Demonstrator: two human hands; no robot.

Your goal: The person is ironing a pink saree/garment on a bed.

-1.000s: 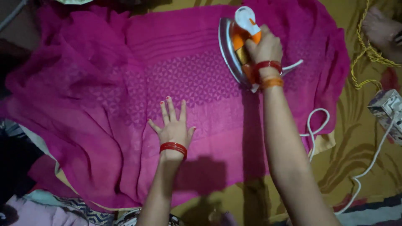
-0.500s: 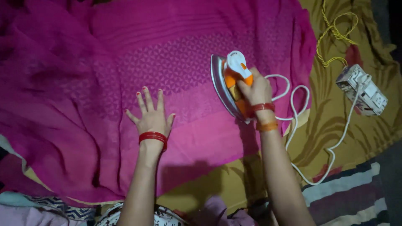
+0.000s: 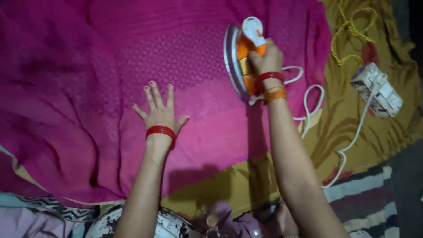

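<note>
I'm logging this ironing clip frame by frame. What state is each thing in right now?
left hand: open, fingers spread, flat on the cloth.
right hand: closed around the iron's handle.
iron: tilted on edge, soleplate facing left, over the cloth.
pink cloth: spread out, wrinkled at the left.
white cord: slack, looping towards the socket box.
socket box: lying on the yellow sheet, cord attached.
yellow rope: loose, lying unused.
</note>
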